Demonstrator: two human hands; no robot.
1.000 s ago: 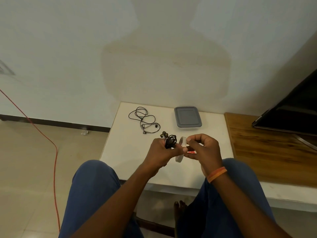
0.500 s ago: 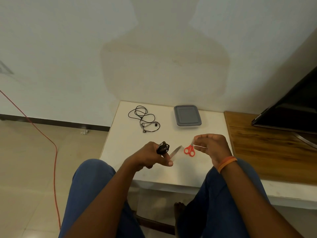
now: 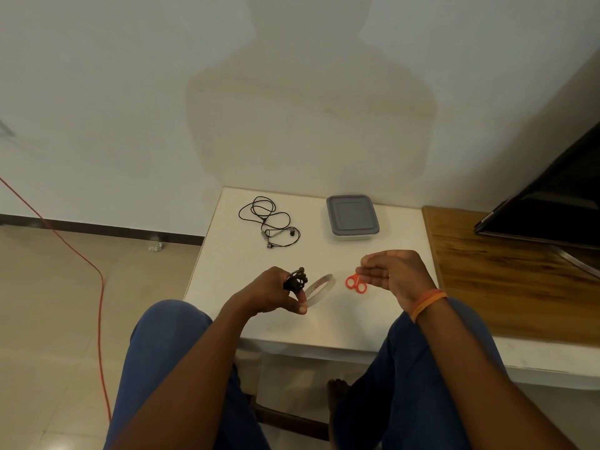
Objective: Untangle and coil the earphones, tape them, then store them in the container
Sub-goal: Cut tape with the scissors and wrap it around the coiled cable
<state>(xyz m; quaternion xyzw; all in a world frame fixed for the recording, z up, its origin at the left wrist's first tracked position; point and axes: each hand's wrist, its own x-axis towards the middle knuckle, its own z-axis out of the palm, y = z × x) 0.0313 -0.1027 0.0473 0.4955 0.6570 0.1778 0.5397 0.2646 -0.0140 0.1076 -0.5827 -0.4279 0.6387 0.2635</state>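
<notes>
**Coil in your left hand, tape roll beside it**

Your left hand [image 3: 271,292] is clamped around the coiled earphones [image 3: 296,281], a tight black bundle held above the white table [image 3: 227,271]. The clear tape roll [image 3: 319,289] sits just beside your thumb; whether you're touching it, I can't tell. Your right hand [image 3: 391,276] has fingertips pinched together, but what they hold is too small to make out. Red scissors [image 3: 355,284] lie just beside that hand. Further back, loose earphones [image 3: 269,222] sprawl near the lidded grey container [image 3: 353,216].
</notes>
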